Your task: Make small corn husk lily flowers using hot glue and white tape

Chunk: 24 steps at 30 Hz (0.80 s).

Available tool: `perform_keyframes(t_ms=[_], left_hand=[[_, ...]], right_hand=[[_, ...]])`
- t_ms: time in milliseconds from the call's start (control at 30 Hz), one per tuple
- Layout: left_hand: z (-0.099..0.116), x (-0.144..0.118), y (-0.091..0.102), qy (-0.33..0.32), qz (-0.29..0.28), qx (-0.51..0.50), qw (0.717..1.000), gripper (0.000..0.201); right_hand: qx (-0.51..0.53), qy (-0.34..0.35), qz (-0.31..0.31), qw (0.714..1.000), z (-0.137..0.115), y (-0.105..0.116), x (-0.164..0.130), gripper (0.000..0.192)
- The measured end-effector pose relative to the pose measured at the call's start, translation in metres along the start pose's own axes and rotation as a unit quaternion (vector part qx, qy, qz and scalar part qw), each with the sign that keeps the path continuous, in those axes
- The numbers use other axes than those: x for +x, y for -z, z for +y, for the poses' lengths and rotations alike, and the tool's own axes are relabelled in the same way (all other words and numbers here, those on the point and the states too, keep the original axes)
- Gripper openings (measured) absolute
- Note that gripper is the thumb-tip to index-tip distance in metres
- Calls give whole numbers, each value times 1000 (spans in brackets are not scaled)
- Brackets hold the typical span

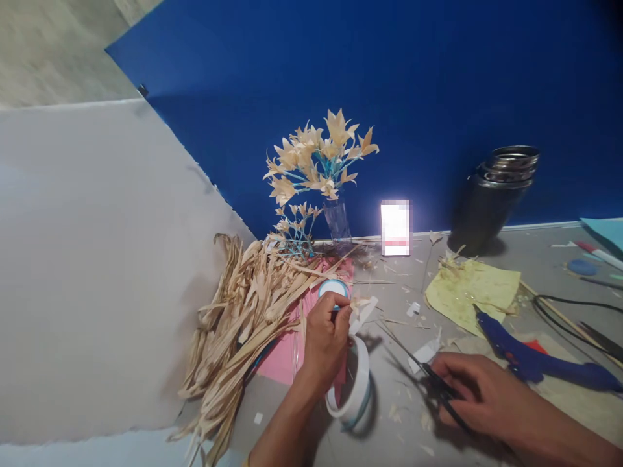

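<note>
Under right hand (pixel 479 395), perhaps scissors (pixel 418 363)

Scissors (pixel 428 373) handles hidden under right hand (pixel 479 395) (phone screen blurred).

White tape roll (pixel 354 388) upright on wrist; black scissors (pixel 428 375) flat.

My left hand (pixel 327 337) near white tape roll (pixel 351 388); my right hand (pixel 479 394) on black scissors (pixel 422 364); tan husks (pixel 238 318); pink paper (pixel 282 360); blue glue gun (pixel 530 357); yellow sheet (pixel 470 288); blue backdrop (pixel 413 78).
</note>
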<state>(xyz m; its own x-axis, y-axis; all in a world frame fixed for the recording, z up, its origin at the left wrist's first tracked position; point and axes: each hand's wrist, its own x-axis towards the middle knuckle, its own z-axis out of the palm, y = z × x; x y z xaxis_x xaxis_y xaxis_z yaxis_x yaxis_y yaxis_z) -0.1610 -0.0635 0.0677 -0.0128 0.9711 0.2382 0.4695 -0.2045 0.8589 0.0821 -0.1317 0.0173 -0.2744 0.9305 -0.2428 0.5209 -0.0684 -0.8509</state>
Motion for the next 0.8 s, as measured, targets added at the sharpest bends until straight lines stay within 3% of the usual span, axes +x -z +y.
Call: perform_keyframes(t_ms=[233, 467, 800], left_hand=[[0, -4, -6, 4, -19, -11, 1000, 12], [-3, -5, -11, 10, -44, -28, 999, 12], [4, -4, -8, 54, -23, -72, 996, 9]], right_hand=[[15, -15, -48, 999, -7, -4, 8, 19], [16, -9, -52, 998, -11, -7, 10, 24], [8, 10, -47, 999, 2, -4, -2, 22]])
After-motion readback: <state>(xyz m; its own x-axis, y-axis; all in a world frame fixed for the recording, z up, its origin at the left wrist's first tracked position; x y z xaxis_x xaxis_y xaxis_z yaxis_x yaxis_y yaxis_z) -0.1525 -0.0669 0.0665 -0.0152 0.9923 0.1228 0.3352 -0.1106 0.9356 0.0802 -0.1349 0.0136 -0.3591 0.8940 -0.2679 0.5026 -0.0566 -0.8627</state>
